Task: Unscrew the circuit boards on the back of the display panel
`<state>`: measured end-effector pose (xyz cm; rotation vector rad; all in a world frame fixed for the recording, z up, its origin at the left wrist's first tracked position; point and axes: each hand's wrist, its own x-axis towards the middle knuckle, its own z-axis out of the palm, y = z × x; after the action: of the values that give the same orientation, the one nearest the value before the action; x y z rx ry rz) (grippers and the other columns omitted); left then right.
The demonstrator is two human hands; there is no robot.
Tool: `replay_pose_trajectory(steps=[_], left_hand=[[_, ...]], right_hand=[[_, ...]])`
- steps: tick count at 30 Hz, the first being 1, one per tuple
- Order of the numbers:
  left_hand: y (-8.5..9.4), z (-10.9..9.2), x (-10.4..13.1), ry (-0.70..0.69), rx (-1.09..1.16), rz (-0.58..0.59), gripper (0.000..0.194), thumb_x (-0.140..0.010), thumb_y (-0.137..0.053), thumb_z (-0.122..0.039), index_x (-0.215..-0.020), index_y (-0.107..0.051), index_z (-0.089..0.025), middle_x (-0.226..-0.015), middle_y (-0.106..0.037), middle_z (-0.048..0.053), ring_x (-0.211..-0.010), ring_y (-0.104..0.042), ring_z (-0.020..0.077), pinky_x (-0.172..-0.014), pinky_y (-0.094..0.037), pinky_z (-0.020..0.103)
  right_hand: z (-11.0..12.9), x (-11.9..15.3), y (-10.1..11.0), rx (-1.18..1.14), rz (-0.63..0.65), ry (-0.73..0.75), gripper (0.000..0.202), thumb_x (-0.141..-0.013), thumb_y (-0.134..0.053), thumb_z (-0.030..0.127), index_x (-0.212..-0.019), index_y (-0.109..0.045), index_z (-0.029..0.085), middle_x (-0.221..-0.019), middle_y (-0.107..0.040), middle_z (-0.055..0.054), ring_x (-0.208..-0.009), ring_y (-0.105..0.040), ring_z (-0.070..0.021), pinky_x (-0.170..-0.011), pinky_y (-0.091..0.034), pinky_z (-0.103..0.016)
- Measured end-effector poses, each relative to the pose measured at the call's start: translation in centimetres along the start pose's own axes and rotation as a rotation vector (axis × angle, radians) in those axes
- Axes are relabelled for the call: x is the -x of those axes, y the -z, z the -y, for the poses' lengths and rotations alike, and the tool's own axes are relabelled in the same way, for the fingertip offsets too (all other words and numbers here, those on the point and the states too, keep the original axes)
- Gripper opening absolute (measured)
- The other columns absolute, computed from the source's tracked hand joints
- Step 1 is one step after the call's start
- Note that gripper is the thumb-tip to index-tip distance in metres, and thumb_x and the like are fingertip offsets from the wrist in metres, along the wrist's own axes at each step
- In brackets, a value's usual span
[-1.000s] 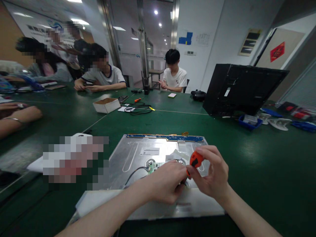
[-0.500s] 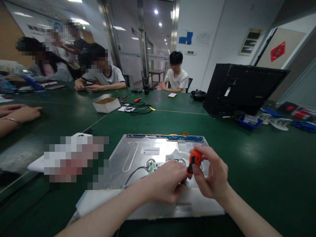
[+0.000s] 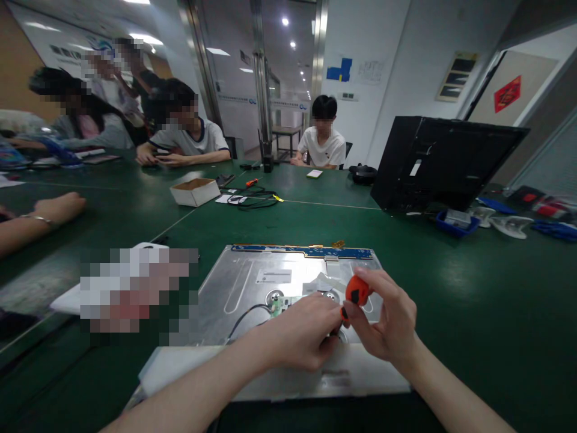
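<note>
A metal-backed display panel (image 3: pixel 238 273) lies flat in front of me, with a blue circuit strip (image 3: pixel 270 249) along its far edge. My right hand (image 3: pixel 391 316) pinches the orange-and-black handle of a screwdriver (image 3: pixel 356 291) between thumb and fingers. The screwdriver tilts, its shaft pointing down toward the panel; the tip is hidden. Across the panel's middle reaches my left hand (image 3: pixel 302 328), fingers curled closed beside the shaft; what they grip is hidden. Next to it, partly covered, is a small green circuit board (image 3: pixel 277 305) with a black cable (image 3: pixel 246 314).
A black monitor housing (image 3: pixel 442 162) stands at the right, with a blue tray (image 3: pixel 457 224) by it. Farther back lie an open white box (image 3: pixel 196 191), a coiled black cable (image 3: pixel 252 198) and another orange screwdriver (image 3: pixel 251 182). People sit around the green table; a co-worker's hand (image 3: pixel 63 207) rests at left.
The screwdriver handle has turned and tipped slightly in my right fingers. My left hand stays in place. At left, the co-worker's hands have shifted.
</note>
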<state>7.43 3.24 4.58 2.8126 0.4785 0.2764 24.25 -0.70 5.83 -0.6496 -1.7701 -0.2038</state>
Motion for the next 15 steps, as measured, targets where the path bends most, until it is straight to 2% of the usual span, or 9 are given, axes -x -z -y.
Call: replay_pose_trajectory(steps=[4,15], left_hand=[[-0.19,0.24,0.07,-0.016,0.025,-0.005,0.016,-0.074,-0.061,-0.012,-0.077,-0.048,-0.021,-0.076,-0.061,0.003,-0.067,-0.055,0.0186,-0.059,-0.041,0.031],[-0.19,0.27,0.05,-0.029,0.015,-0.017,0.016,-0.074,-0.06,-0.012,-0.078,-0.048,-0.021,-0.078,-0.061,0.004,-0.07,-0.058,0.02,-0.061,-0.044,0.033]], right_hand=[[-0.17,0.3,0.04,-0.002,0.004,-0.016,0.052,-0.088,-0.058,0.012,-0.139,-0.049,0.02,-0.085,-0.066,-0.004,-0.066,-0.061,-0.0159,-0.049,-0.051,-0.025],[-0.33,0.54,0.11,-0.013,-0.005,-0.024,0.055,-0.086,-0.06,0.012,-0.139,-0.049,0.021,-0.085,-0.066,-0.003,-0.066,-0.061,-0.0158,-0.049,-0.05,-0.025]])
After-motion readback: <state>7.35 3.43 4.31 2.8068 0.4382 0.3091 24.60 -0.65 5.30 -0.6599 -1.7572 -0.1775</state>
